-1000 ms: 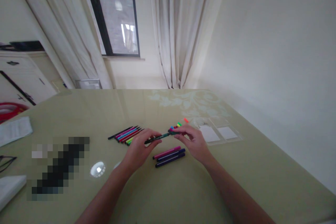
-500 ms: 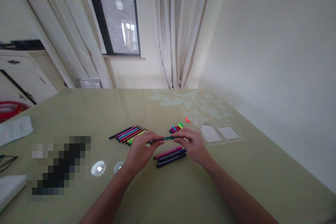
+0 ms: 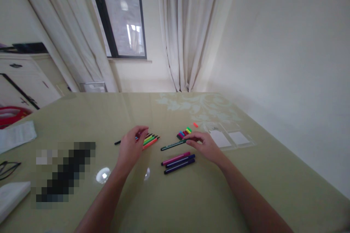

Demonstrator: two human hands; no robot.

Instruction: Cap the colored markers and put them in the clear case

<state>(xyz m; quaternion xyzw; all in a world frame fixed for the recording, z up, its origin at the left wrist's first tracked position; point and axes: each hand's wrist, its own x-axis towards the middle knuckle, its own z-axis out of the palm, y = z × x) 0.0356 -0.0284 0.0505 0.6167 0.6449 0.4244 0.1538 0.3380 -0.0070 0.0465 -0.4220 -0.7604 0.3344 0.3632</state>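
Note:
My right hand [image 3: 203, 145] pinches the right end of a capped dark green marker [image 3: 172, 145], whose left end points toward my left hand. My left hand [image 3: 132, 145] hovers over a row of uncapped markers, its thumb and fingers curved but apart. Beneath it, an orange marker [image 3: 151, 143] and a green one [image 3: 148, 141] show their bare tips, while part of the row is hidden by the hand. Below the dark green marker lie a capped pink marker [image 3: 175, 158], a blue one [image 3: 180, 161] and a dark purple one [image 3: 179, 166], side by side.
Loose coloured caps [image 3: 185, 133] sit beyond my right hand, with an orange cap [image 3: 195, 125] apart from them. A clear plastic case [image 3: 229, 139] lies open at the right. Eyeglasses [image 3: 9, 169] and a white object [image 3: 12, 198] are at the left edge.
My left hand has let go of the dark green marker and moved left to the uncapped row. The marker, still in my right hand, has come down and tilted.

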